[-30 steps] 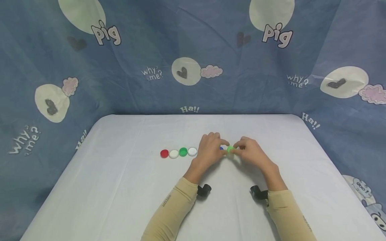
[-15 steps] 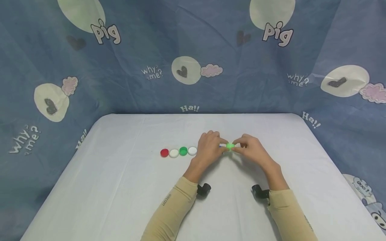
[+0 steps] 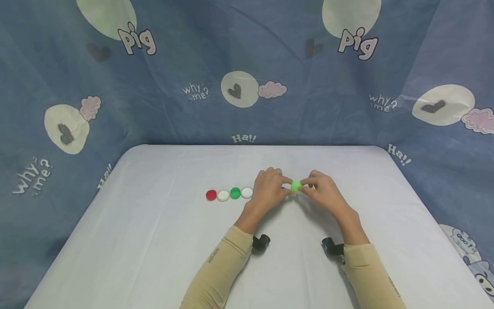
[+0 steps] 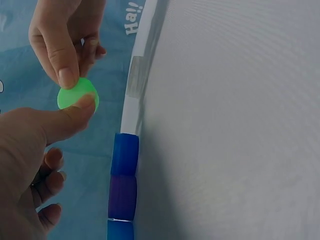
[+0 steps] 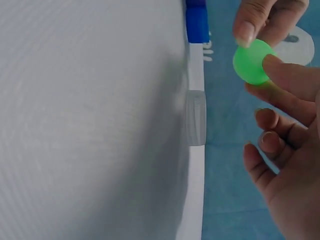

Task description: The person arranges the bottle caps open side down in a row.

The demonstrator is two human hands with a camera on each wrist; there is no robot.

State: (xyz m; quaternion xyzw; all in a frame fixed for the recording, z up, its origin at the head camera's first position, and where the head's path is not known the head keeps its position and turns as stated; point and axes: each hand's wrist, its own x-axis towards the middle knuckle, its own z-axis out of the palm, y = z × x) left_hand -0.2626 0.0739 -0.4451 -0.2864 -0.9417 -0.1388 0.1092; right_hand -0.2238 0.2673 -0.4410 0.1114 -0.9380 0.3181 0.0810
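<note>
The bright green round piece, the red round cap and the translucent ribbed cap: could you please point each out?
Bright green round piece (image 5: pixel 252 62): right wrist view, middle of its face.
Red round cap (image 3: pixel 211 195): head view, middle of its face.
Translucent ribbed cap (image 5: pixel 196 118): right wrist view, its ribbed side.

head view: high over near side, facing forward and down, well back; takes in desk (image 3: pixel 154 240), backdrop (image 3: pixel 162 120). left wrist view: low, close by left hand (image 3: pixel 267 189), rolled sideways, facing backdrop. right wrist view: likewise by right hand (image 3: pixel 322 192), rolled opposite way. both wrist views share green disc (image 4: pixel 70 96), clear ridged cap (image 5: pixel 196 118).
</note>
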